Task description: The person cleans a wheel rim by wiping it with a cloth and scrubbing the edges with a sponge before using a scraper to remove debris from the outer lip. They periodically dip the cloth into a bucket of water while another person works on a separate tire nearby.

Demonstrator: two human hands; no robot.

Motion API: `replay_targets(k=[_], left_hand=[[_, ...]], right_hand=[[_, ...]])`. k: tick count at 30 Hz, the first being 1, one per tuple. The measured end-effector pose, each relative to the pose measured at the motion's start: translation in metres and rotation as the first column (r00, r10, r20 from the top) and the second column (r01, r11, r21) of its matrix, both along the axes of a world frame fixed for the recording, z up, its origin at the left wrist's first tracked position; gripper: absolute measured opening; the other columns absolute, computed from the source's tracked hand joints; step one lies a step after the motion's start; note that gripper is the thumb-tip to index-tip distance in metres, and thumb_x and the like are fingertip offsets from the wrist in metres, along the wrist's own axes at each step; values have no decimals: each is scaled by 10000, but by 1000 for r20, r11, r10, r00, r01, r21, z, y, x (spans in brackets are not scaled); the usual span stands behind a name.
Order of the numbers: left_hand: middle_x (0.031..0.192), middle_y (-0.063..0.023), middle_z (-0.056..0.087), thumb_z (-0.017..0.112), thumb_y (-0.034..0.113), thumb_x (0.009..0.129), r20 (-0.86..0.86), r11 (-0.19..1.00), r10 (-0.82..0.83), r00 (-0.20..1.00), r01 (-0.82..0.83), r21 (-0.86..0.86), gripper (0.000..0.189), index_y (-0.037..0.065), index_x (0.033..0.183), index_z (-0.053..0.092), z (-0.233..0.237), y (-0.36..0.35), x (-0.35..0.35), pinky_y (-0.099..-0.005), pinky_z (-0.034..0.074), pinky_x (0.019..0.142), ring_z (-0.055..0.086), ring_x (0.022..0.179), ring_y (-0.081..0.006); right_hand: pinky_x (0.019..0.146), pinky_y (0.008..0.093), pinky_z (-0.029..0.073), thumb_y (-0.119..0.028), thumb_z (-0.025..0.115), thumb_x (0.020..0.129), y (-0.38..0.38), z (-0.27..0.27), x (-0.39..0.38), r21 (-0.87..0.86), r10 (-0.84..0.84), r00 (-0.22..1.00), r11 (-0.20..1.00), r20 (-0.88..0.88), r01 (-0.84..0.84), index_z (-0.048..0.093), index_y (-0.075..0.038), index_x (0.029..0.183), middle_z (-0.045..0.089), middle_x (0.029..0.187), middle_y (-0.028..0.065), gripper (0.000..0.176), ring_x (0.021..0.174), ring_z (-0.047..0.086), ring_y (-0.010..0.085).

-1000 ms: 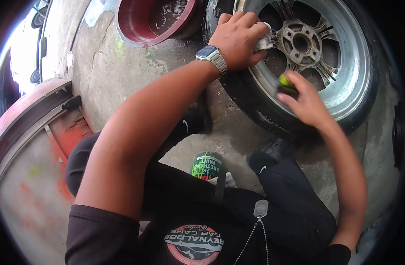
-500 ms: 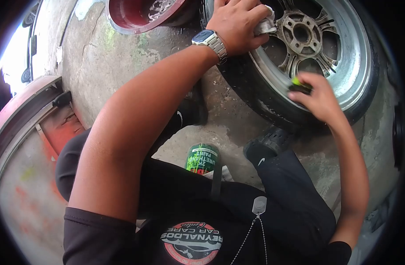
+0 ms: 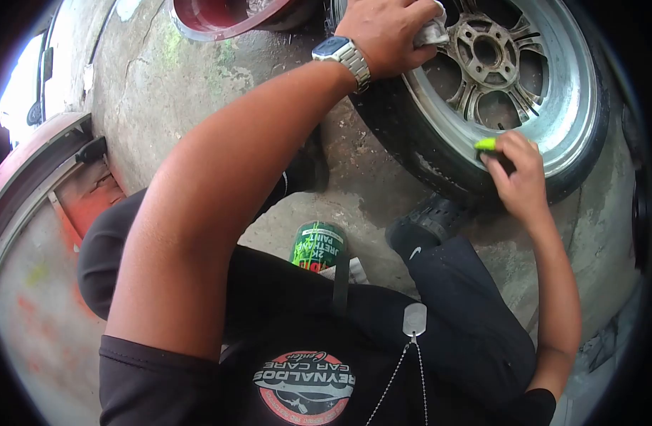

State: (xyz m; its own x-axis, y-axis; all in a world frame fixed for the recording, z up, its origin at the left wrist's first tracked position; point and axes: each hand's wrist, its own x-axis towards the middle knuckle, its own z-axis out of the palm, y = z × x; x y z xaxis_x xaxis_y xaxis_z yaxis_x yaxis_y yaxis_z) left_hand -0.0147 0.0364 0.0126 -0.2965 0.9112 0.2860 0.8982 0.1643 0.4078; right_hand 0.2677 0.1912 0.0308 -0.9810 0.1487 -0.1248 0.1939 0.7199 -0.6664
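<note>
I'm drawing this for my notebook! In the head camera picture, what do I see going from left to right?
Patchy panel → red tub → watch → left hand → white cloth → bright green thing → right hand.

Soft daylight with a blown-out patch at ten o'clock, inside a dark, rounded fisheye border.
The opening (image 3: 32, 82) at ten burns to near white, while the floor (image 3: 198, 106) takes even, greyish light with faint shadows; it darkens beneath the tyre (image 3: 418, 153) towards two. Glare streaks the rim (image 3: 578, 106) at two, and a pale sheen sits on the left arm (image 3: 177, 167) towards nine. The shirt (image 3: 198, 401) at six sinks into black, hiding its folds. The can's (image 3: 317, 245) lettering near the centre is readable. Lens distortion bows the panel (image 3: 38, 156) at nine; blackness swallows the corners and the margin at three.
</note>
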Motion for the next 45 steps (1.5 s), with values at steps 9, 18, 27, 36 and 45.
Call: replay_targets(k=[9, 18, 27, 36, 45], left_hand=[[1082, -75, 601, 837, 253, 741, -32, 1000, 0, 999, -1, -25, 460, 159, 1147, 642, 2, 2, 3, -465, 409, 927, 591, 1105, -293], [1099, -83, 599, 843, 256, 726, -28, 1000, -15, 1000, 15, 7, 481, 145, 1146, 636, -2, 2, 1, -469, 415, 956, 597, 1125, -302], [1114, -82, 596, 852, 259, 722, -19, 1000, -3, 1000, 2, -31, 506, 152, 1161, 624, 0, 3, 3, -469, 412, 947, 597, 1124, -299], [1106, -83, 595, 858, 247, 714, -27, 1000, 13, 1000, -14, -10, 513, 141, 1156, 620, -2, 1, 3, -464, 412, 947, 591, 1126, -301], [1117, -89, 589, 849, 260, 722, -18, 1000, 6, 1000, -6, 10, 532, 143, 1184, 613, -3, 3, 0, -471, 416, 946, 595, 1116, -301]], right_hand=[[748, 348, 486, -232, 852, 838, 1, -17, -38, -410, -39, 916, 886, 400, 217, 678, -21, 909, 657, 767, 67, 282, 748, 589, 146], [656, 408, 481, -299, 808, 898, -56, -25, -91, -239, -313, 936, 908, 163, 345, 617, -16, 970, 642, 790, 127, 349, 685, 587, 224], [721, 458, 506, -245, 777, 916, -67, -35, -86, -248, -366, 930, 900, 14, 358, 611, 12, 1030, 649, 848, 199, 327, 799, 641, 397], [807, 430, 504, -157, 788, 873, -24, -17, -19, -151, -169, 986, 974, 13, 169, 633, 21, 1011, 667, 899, 176, 273, 874, 648, 342], [785, 363, 493, -185, 800, 876, 2, -9, -22, -334, -38, 972, 935, 231, 116, 617, -1, 970, 642, 835, 119, 275, 781, 592, 245]])
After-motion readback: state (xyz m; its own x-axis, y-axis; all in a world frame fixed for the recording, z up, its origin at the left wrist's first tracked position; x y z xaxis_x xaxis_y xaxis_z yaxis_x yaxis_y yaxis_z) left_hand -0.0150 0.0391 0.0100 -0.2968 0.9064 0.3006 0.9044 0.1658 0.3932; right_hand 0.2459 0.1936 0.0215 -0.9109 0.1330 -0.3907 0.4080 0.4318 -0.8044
